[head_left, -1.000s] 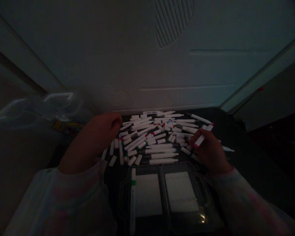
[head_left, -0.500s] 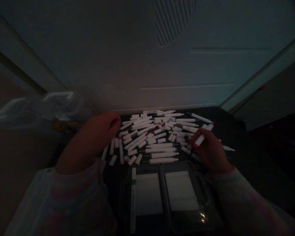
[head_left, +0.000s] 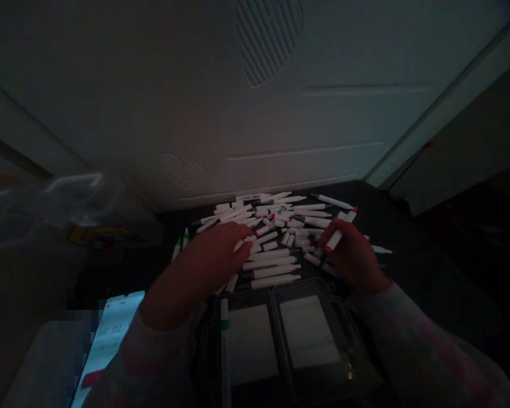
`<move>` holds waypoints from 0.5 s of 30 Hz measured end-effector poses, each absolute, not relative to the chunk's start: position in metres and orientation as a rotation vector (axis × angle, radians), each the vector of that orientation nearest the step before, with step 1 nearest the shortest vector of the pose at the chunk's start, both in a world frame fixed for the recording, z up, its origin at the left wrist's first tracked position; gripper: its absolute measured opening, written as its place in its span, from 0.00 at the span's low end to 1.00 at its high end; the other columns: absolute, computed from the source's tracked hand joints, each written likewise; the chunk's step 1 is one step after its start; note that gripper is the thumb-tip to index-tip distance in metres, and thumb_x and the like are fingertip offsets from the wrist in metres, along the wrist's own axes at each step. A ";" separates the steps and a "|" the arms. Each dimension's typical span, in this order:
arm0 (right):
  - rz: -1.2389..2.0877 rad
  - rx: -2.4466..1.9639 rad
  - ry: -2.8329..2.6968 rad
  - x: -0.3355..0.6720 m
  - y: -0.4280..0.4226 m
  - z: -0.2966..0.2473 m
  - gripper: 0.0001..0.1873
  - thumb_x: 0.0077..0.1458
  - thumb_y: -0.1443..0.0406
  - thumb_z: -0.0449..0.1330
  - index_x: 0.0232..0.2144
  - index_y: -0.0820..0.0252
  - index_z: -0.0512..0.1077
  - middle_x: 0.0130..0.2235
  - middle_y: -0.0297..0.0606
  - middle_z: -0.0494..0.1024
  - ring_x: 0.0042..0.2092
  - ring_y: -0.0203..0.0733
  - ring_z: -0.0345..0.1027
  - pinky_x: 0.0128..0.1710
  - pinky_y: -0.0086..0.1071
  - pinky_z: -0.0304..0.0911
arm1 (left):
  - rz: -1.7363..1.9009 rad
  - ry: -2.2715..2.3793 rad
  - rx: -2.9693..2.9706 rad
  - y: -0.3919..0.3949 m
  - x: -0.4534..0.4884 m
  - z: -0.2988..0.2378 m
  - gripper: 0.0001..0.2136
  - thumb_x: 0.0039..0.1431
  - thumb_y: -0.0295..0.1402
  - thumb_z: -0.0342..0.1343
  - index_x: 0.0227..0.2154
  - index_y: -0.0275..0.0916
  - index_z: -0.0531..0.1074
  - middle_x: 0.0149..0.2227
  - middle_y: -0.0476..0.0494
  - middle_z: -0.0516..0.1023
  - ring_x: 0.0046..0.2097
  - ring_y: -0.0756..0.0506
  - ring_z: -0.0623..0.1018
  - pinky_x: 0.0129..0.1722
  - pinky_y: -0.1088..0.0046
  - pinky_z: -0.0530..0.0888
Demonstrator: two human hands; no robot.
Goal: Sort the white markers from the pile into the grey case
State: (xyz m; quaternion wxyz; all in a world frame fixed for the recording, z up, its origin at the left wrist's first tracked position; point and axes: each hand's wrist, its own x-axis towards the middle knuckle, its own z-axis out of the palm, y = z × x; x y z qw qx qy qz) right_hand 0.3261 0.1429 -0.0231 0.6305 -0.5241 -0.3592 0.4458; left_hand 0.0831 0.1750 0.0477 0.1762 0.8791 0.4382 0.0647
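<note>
My right hand (head_left: 351, 258) is closed on a white marker with pink ends (head_left: 340, 232), tilted up to the right above the pile's right side. My left hand (head_left: 221, 255) reaches over the left part of the pile of white markers (head_left: 272, 256). Its thumb and fingertips are apart, with white marker bodies showing at the gap; I see nothing clearly gripped. Below the pile lies an open clear plastic case (head_left: 276, 323) with pale inserts. A green-banded white marker (head_left: 225, 345) lies along the case's left side.
A lit phone (head_left: 114, 334) lies by my left forearm. Clear plastic (head_left: 76, 198) and a yellow box (head_left: 100, 235) are at the left. Behind the dark tabletop (head_left: 412, 266) rises a pale panel (head_left: 204, 96) with heart reliefs.
My left hand has moved right and down onto the pile, and its fingers have spread. The phone has come into view. My right hand still holds the pink-ended marker.
</note>
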 end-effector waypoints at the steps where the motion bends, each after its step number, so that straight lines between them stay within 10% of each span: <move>1: 1.040 -1.193 -0.780 0.326 0.143 -0.022 0.14 0.48 0.59 0.53 0.15 0.57 0.61 0.16 0.30 0.59 0.20 0.33 0.55 0.20 0.30 0.57 | 0.164 1.184 2.509 0.172 0.090 0.044 0.15 0.58 0.36 0.40 0.42 0.39 0.68 0.43 0.45 0.73 0.45 0.46 0.71 0.45 0.70 0.66; 15: 1.144 -1.108 -0.408 0.326 0.145 -0.017 0.10 0.40 0.62 0.61 0.17 0.59 0.64 0.17 0.27 0.62 0.20 0.30 0.56 0.20 0.26 0.55 | -0.131 0.973 2.625 0.152 0.128 0.010 0.10 0.53 0.27 0.47 0.38 0.39 0.68 0.40 0.42 0.71 0.46 0.43 0.69 0.46 0.63 0.67</move>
